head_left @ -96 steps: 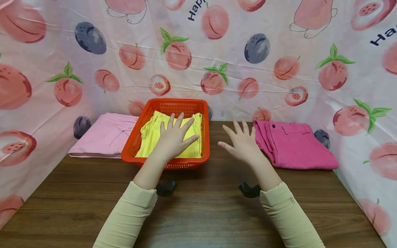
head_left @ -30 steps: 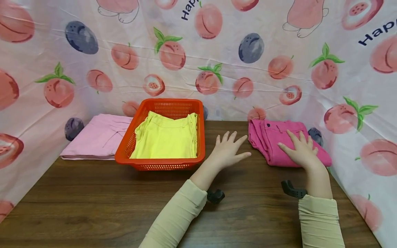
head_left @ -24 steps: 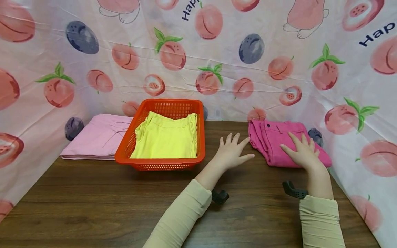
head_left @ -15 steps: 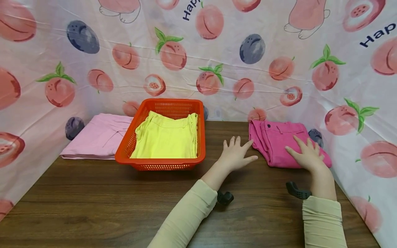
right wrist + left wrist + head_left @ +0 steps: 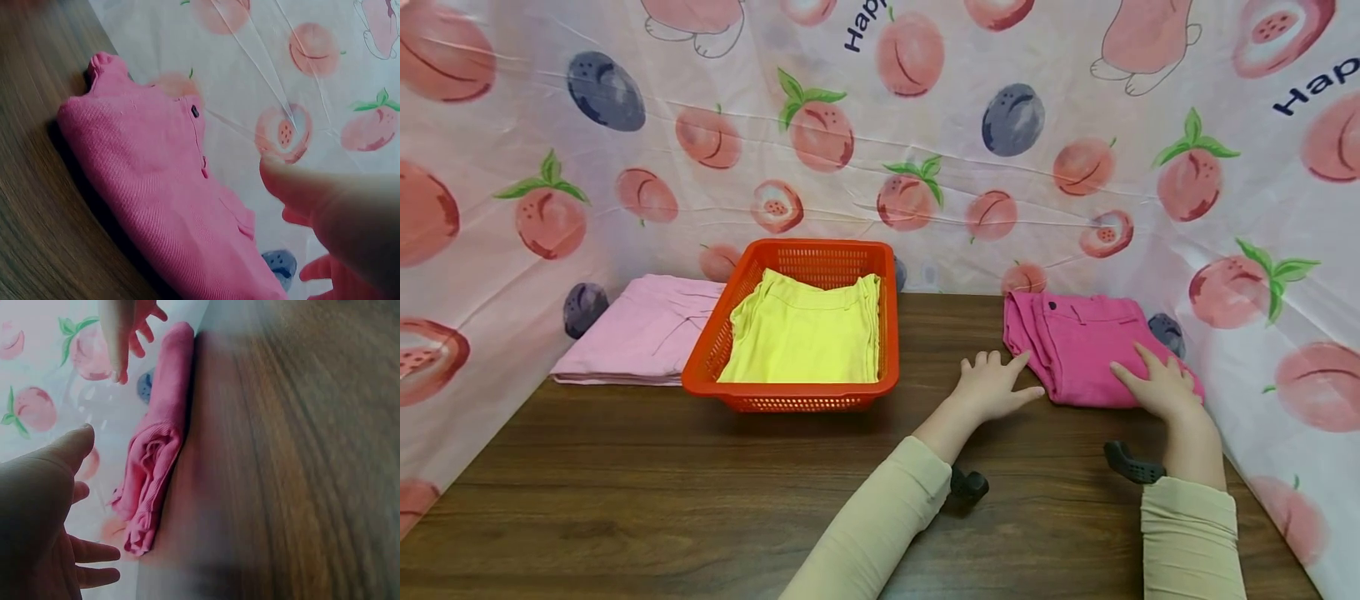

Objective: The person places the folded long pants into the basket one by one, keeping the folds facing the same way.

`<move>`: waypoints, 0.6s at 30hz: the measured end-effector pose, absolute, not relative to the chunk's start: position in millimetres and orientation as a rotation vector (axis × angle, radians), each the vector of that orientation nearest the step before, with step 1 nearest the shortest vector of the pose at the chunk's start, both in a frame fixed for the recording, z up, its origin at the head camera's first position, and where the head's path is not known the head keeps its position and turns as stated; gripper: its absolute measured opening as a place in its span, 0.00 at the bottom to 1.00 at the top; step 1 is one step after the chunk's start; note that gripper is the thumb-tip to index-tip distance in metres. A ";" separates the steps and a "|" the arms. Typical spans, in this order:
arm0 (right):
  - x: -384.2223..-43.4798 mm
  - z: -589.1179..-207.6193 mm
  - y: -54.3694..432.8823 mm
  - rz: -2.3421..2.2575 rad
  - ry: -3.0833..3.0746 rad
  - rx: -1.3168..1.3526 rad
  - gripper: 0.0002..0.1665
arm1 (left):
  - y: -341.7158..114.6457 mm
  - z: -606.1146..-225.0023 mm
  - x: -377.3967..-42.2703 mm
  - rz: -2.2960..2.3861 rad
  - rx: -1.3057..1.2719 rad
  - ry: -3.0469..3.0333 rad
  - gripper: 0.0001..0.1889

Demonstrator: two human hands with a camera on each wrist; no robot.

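Observation:
Folded bright pink trousers (image 5: 1090, 354) with a dark button lie at the table's back right. My left hand (image 5: 988, 390) hovers just left of them, its fingers spread and holding nothing. Over their front right part is my right hand (image 5: 1161, 387), fingers apart; the right wrist view shows a gap between that hand (image 5: 337, 212) and the trousers (image 5: 150, 169). From the left wrist view, the trousers (image 5: 159, 431) appear edge-on as a layered fold, beyond my left hand (image 5: 50, 506). An orange-red basket (image 5: 790, 389) holds folded yellow trousers (image 5: 808, 337) left of my hands.
Folded light pink clothing (image 5: 643, 329) lies left of the basket, partly hidden by its rim. A fruit-printed cloth (image 5: 955, 125) hangs behind and along both sides of the wooden table (image 5: 647, 492). Dark wrist mounts (image 5: 970, 485) sit by both wrists.
Both hands have moved from the basket side to the right, toward the bright pink trousers. In the last second they drift slightly right and nearer. Basket and clothes stay put.

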State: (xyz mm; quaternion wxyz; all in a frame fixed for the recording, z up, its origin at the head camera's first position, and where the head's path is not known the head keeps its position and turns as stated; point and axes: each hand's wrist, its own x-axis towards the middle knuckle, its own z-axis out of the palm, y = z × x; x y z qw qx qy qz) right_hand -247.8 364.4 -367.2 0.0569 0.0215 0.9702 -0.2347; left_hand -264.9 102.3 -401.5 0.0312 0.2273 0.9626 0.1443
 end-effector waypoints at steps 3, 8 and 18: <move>-246.2 -369.2 368.7 -0.709 2.942 0.089 0.50 | 107.9 -403.9 -263.9 0.445 0.688 2.951 0.35; -246.2 -372.4 377.7 -0.717 2.920 0.141 0.51 | 113.6 -406.9 -264.1 0.475 0.692 2.937 0.35; -239.5 -369.5 387.1 -0.762 2.840 0.257 0.53 | 124.3 -412.3 -263.6 0.602 0.664 2.876 0.34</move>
